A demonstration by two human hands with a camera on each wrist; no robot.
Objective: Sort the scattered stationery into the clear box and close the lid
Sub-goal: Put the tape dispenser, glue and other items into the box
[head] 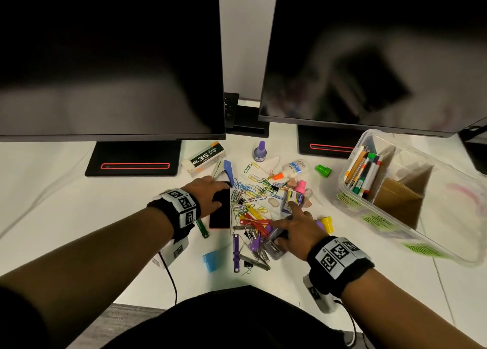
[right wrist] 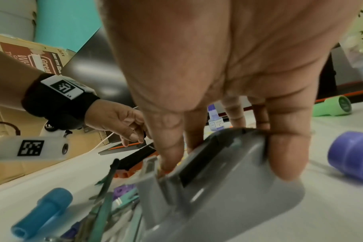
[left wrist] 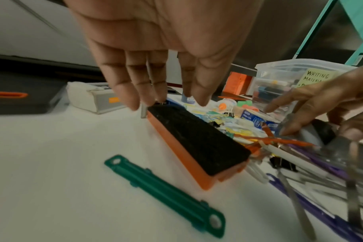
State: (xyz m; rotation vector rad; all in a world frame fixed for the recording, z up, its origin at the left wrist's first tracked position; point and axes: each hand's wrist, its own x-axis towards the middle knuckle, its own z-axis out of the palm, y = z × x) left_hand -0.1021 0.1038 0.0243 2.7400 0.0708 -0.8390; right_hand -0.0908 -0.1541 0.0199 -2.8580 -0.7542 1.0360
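An orange-backed black felt eraser lies left of the stationery heap. My left hand is over its far end with the fingertips down at its corner. A thin metal strip stands pinched between those fingers. My right hand grips a grey plastic stapler-like item, thumb on one side and fingers on the other. The clear box stands open at the right, holding pens and cardboard dividers.
Paper clips, a glue bottle, a staple box, an ink bottle, a green stamp and a blue cap are scattered about. A green fastener bar lies near the eraser. Two monitors stand behind.
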